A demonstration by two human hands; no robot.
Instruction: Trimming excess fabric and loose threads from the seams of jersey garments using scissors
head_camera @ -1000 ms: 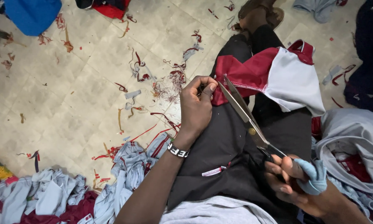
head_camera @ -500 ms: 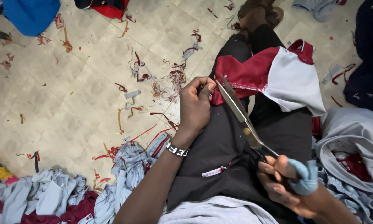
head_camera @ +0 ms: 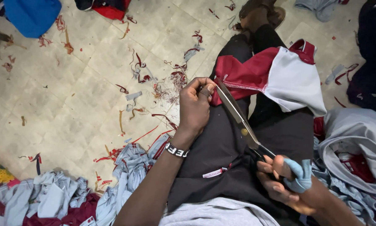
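Observation:
A maroon and white garment piece point(head_camera: 280, 73) lies across my lap over dark trousers. My left hand point(head_camera: 195, 106) pinches its maroon edge near the seam, fingers closed on the cloth. My right hand point(head_camera: 286, 184), with a light blue cloth wrapped around the thumb, grips the handles of long metal scissors point(head_camera: 237, 116). The blades point up and left, their tips meeting the maroon edge right beside my left fingers. A beaded band sits on my left wrist.
Red and grey thread and fabric scraps point(head_camera: 162, 81) litter the tiled floor point(head_camera: 70, 104). Piles of grey-blue and maroon cloth lie at lower left point(head_camera: 54, 201) and at right point(head_camera: 355, 155). A blue garment point(head_camera: 31, 14) lies at top left, a dark one point(head_camera: 372, 62) at right.
My right hand has shifted slightly on the scissor handles and the blades have closed a little at the maroon edge. My left hand keeps its pinch on the cloth.

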